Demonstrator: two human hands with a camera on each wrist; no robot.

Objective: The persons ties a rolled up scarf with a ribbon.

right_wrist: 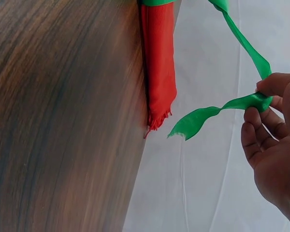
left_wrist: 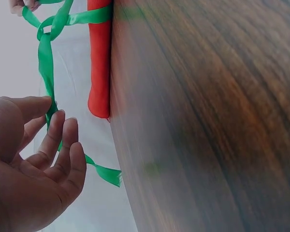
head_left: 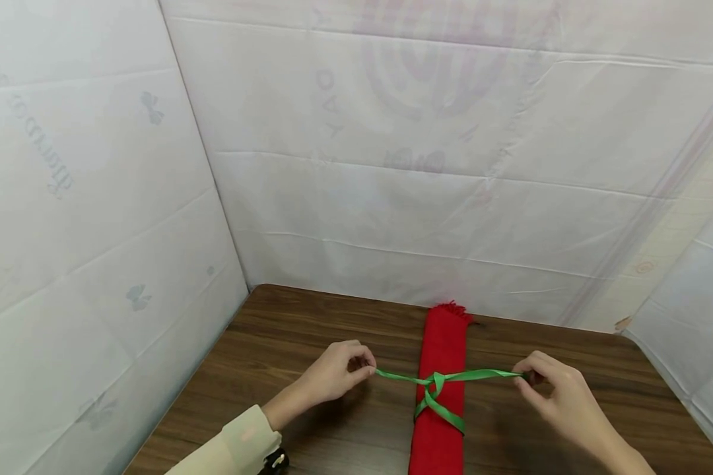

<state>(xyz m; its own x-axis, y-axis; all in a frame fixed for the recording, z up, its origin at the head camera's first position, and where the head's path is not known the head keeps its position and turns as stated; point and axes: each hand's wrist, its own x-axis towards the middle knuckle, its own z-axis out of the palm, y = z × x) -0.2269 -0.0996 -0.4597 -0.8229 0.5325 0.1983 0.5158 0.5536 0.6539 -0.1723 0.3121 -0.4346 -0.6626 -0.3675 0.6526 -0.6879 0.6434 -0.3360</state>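
Note:
A folded red scarf (head_left: 442, 343) with a fringed far end lies lengthwise on the wooden table. Around its middle goes a green ribbon (head_left: 445, 414), its two ends crossed in a loose loop above the scarf. My left hand (head_left: 339, 371) pinches one end between thumb and finger, left of the scarf; in the left wrist view a ribbon tail (left_wrist: 106, 175) hangs past the fingers. On the other side my right hand (head_left: 555, 389) pinches the opposite end, and its frayed tail (right_wrist: 188, 124) shows in the right wrist view. Both ribbon lengths stretch out sideways above the table.
The dark wooden table (head_left: 309, 310) reaches back to a white sheet wall (head_left: 344, 211) with faint prints. Another white sheet (head_left: 95, 251) closes off the left side. A dark band (head_left: 275, 460) shows near the left sleeve cuff (head_left: 252, 429).

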